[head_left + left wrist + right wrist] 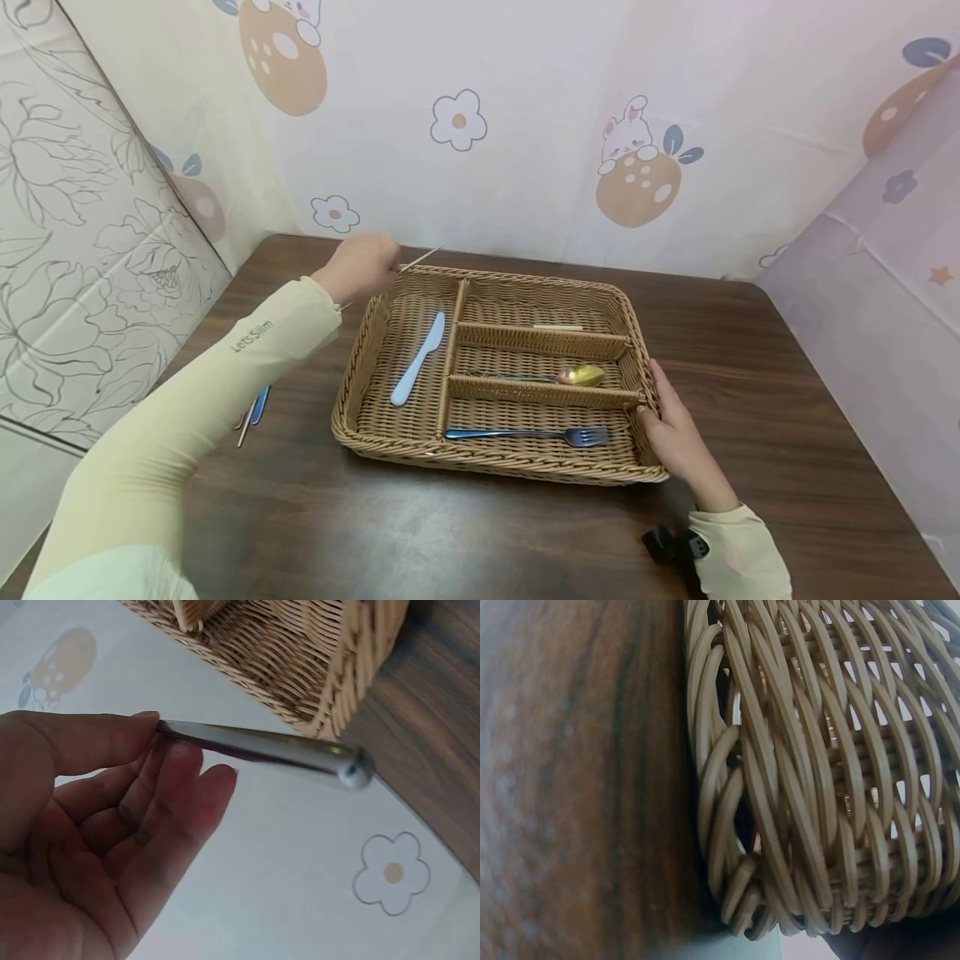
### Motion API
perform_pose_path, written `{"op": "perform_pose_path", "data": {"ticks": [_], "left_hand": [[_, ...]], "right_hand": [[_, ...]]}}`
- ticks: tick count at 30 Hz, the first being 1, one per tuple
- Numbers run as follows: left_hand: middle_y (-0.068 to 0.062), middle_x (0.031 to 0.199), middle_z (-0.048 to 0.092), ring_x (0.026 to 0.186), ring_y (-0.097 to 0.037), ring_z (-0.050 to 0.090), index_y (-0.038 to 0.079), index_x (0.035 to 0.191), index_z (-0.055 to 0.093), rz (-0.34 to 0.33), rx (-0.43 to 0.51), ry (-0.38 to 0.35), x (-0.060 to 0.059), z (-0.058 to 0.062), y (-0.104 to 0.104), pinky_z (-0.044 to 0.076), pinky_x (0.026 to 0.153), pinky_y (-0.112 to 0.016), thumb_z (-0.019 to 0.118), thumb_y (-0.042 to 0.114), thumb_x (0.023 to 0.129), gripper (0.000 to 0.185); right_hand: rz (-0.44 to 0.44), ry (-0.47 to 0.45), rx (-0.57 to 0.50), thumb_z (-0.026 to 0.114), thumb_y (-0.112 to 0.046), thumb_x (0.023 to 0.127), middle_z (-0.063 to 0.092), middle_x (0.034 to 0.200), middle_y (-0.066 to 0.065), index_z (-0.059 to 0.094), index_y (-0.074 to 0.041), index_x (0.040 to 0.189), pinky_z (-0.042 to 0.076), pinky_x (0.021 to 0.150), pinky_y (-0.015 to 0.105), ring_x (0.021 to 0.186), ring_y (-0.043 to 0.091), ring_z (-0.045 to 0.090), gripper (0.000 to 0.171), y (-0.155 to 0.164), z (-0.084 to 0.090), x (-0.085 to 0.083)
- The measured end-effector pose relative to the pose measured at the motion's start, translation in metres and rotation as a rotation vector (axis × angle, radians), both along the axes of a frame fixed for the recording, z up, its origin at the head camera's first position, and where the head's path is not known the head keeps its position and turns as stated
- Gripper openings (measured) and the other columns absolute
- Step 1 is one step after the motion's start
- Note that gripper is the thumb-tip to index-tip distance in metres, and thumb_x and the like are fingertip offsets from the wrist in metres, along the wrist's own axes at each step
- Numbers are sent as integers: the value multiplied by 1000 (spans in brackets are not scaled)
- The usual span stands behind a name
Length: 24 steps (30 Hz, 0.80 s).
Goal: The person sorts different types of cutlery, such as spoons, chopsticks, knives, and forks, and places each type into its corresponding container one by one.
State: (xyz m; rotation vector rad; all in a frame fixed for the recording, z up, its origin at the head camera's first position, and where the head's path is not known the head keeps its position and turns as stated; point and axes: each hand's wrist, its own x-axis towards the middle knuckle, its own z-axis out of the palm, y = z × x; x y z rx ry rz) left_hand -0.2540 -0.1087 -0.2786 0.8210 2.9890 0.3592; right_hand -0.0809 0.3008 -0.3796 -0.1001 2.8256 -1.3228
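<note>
In the head view my left hand point(365, 265) is raised over the back left corner of the wicker basket point(450, 460). Its thumb and fingers pinch a slim, silvery metal chopstick point(262, 747), whose rounded end points away from the palm in the left wrist view. My right hand point(678, 433) grips the basket's right side, thumb over the rim. A light blue knife point(418, 360) lies in the long left compartment. On the right, from back to front, separate compartments hold pale sticks point(557, 327), a gold-bowled spoon point(581, 375) and a blue metal fork point(585, 437).
Several slim utensils, one with a blue handle point(260, 406), lie on the dark wooden table point(420, 533) left of the basket, partly behind my left sleeve. A patterned cloth wall point(525, 192) stands along the table's back edge.
</note>
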Motion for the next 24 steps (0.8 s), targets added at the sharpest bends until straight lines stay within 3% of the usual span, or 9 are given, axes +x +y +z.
{"op": "perform_pose_path", "data": {"ticks": [4,8,11,24], "left_hand": [[-2,56,44,51,-16,36,9,59,48,-32,-15,22,-1,1,13,34,46,-27,50,-11,72,24],[-9,72,60,65,-23,52,2,76,61,-51,-32,40,-1,0,24,49,61,-35,52,-11,76,15],[-11,80,63,72,-25,57,-1,84,62,-66,-46,47,-1,0,33,51,68,-38,53,-10,77,15],[-9,80,61,72,-22,55,1,83,60,-187,-122,123,3,-8,68,52,66,-35,56,-10,80,12]], "right_hand": [[1,0,-3,37,7,95,-3,153,30,-5,-2,151,12,106,64,138,48,3,70,0,0,0],[-1,-4,-7,36,7,95,-3,153,30,-5,-3,151,13,106,64,138,48,3,70,0,0,0],[0,-4,-8,36,7,95,-3,153,30,-5,-2,151,12,106,64,138,48,3,70,0,-1,1],[5,-5,-3,37,6,95,-3,153,29,-4,-3,151,11,106,64,139,47,2,70,-4,-3,0]]}}
